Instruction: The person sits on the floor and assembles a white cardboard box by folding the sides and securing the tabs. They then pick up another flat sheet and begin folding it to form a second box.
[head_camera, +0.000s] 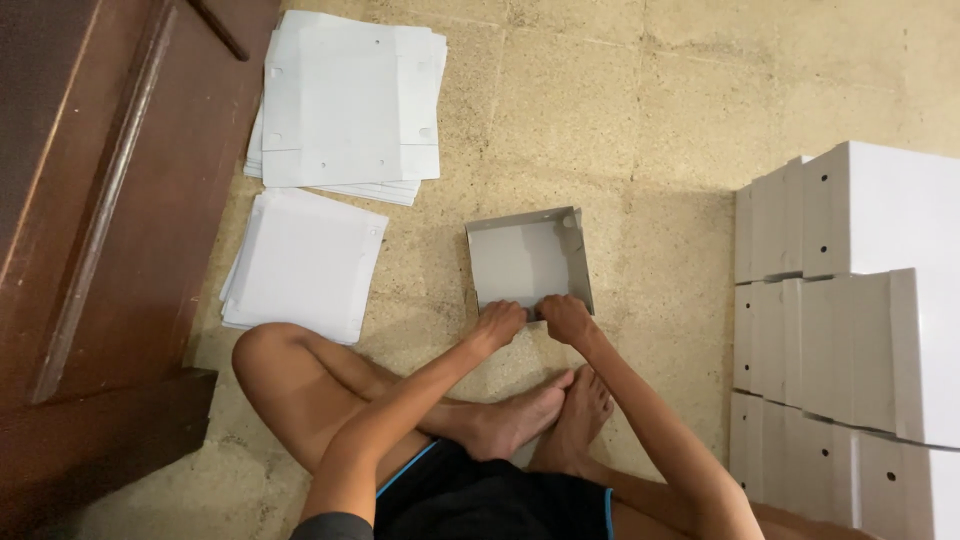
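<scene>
- A half-folded grey cardboard box (527, 260) was seen on the stone floor (640, 110), just in front of the crossed feet of a seated person.
- The box was open at the top; its far wall and its right wall were standing up, while the near edge was held by both hands.
- The left hand (499, 322) was placed on the near edge of the box, at the left of the middle. Its fingers were curled together and pressed on the cardboard edge.
- The right hand (566, 317) was placed just beside it, on the same near edge. Its fingers were also bent and closed on the cardboard; the two hands were almost touching each other.
- A stack of flat white sheets (345, 100) was lying on the floor, further away at the left; small round holes were visible in the top sheet.
- A second, smaller pile of flat sheets (305, 262) was lying nearer, just beside the left knee.
- Finished white boxes (850, 310) were stacked in rows at the right side, well apart from the hands.
- A dark brown wooden piece of furniture (90, 230) was seen along the left side.
</scene>
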